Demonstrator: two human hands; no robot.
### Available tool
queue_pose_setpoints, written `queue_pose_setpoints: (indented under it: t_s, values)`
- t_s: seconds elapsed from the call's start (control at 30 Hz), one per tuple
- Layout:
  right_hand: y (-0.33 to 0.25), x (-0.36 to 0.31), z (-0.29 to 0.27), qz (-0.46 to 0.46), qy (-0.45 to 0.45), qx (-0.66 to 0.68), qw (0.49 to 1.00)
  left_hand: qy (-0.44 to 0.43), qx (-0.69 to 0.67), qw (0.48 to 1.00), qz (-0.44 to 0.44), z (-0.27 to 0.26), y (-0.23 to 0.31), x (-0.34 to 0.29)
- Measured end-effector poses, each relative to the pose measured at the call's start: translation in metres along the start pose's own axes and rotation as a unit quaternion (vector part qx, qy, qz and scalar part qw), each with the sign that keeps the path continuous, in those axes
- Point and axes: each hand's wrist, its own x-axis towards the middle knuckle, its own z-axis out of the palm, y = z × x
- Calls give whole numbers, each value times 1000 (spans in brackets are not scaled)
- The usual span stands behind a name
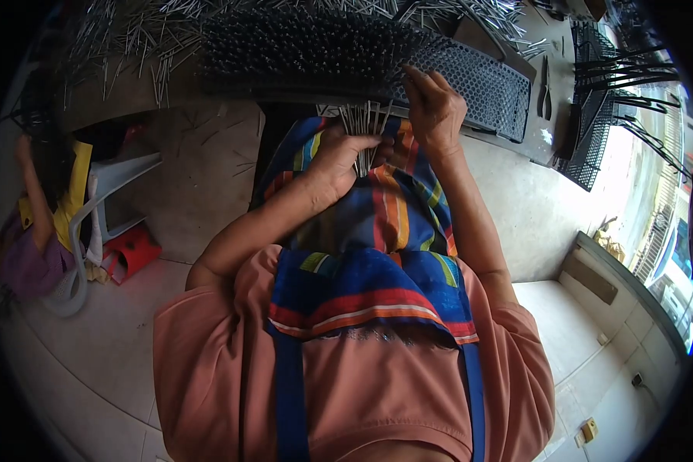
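A fanned bundle of thin metal rods (364, 123) is gripped in my left hand (333, 160), just in front of the table edge and over my lap. My right hand (437, 109) is above a perforated rack (481, 86) full of small round holes. Its thumb and fingertips are pinched together close to the holes; I cannot make out what is between them. Many dark-tipped rods (300, 52) stand upright in the left and middle part of the rack, while bare holes show on its right part.
Loose metal rods (165, 42) lie heaped behind and left of the rack. Pliers (544, 88) lie right of it, near black wire racks (593, 131). At the left, another person (35, 231) sits by a pale plastic chair (75, 266) and a red container (133, 252).
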Motion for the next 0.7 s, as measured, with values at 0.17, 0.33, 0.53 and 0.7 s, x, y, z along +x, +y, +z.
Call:
queue_pose_setpoints:
  t_s: [0.17,0.33,0.53,0.7]
  values:
    - [5,-21,-3,61,-8,96,993,-43,-42,998,-4,2,2,-1]
    - [-5,-24,-15,341,-244,397,816,-52,-16,998,12,12,6,-6]
    - [-17,-10,-18,309,-13,435,845,33,-19,999,-21,-9,0,-1]
    - [-8,-2,5,188,90,379,902,68,25,997,-4,-4,-1,-6]
